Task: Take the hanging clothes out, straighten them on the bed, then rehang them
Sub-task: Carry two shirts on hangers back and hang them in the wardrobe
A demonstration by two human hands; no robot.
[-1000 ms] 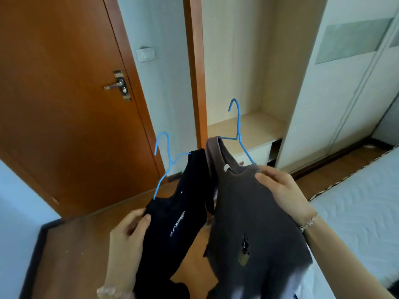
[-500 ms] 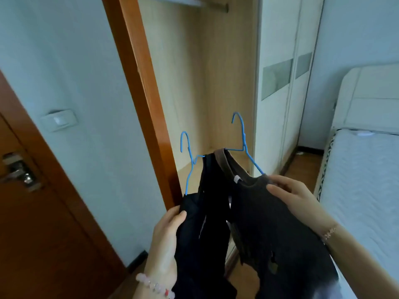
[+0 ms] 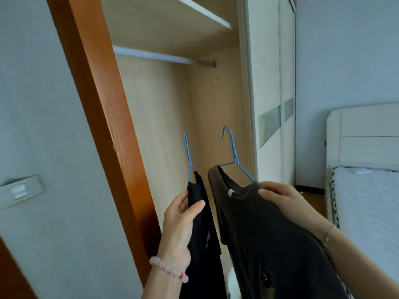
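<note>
Head view: left hand [image 3: 180,221] pinches a black shirt [image 3: 199,234], right hand [image 3: 282,198] grips a brown shirt [image 3: 265,229], both on blue hangers below the wardrobe rail [image 3: 164,56]; loose shoulder grips risk slipping garments mid-lift.

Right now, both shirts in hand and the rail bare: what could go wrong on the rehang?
1. Each hand grips fabric at a shoulder, not wire: the left hand pinches the black shirt, so its blue hanger may twist off-line with the closet rail.
2. The brown shirt has slid along its hanger, baring one arm near the right hand; it could slip off.
</note>
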